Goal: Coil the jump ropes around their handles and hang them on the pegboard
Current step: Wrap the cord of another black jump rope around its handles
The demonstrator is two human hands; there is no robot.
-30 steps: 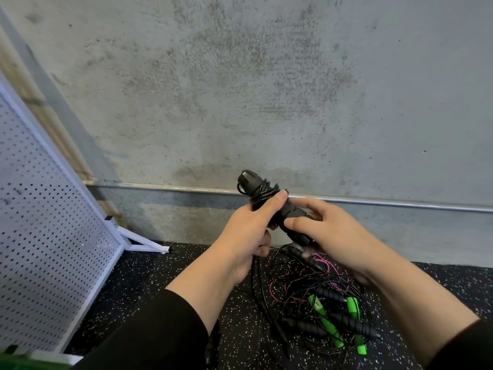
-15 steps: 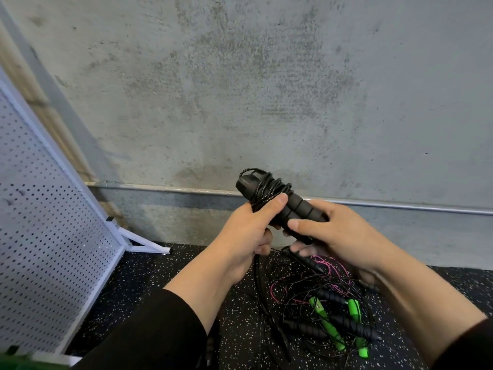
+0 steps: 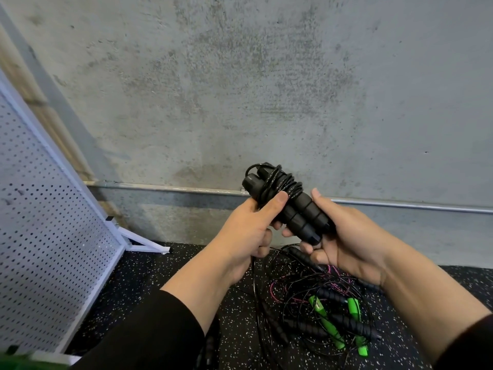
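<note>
My left hand (image 3: 245, 231) and right hand (image 3: 344, 236) both grip the 2 black handles (image 3: 296, 209) half-wound with cord, above a tangle of ropes (image 3: 320, 311) on the floor (image 3: 160, 276), the pegboard (image 3: 48, 236) standing left.

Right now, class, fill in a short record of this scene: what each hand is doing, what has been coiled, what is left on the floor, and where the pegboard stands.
left hand: left hand grips the top of the black handles, thumb on the coil
right hand: right hand holds their lower ends
coiled: black rope wound round the paired handles; a strand hangs below the left hand
on floor: tangled pile of ropes, black, pink and green-handled
pegboard: white pegboard at left, nothing seen hung on it
</note>
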